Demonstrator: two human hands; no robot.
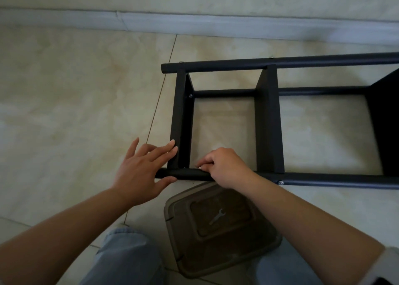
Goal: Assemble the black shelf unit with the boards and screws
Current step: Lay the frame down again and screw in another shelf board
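The black shelf unit (267,120) lies on its side on the pale tiled floor (75,103), its long poles running off to my right, with upright boards joined between them. The near pole (185,174) passes just in front of my knees, and the end board (182,120) meets it at the corner where both my hands are working.

My left hand (141,166) is spread wide: the straight fingers (167,150) press against the outer face of the end board, and the thumb lies along the near pole. It holds nothing.

My right hand (224,166) is curled on top of the near pole, fingertips pinching a small silver screw (200,167) just beside the board's foot.

A brown see-through plastic lid (222,228) sits on the floor between my knees, partly under my right forearm, with a small flat wrench (217,216) lying on it.

Past the shelf a pale skirting board (194,23) runs along the foot of the wall
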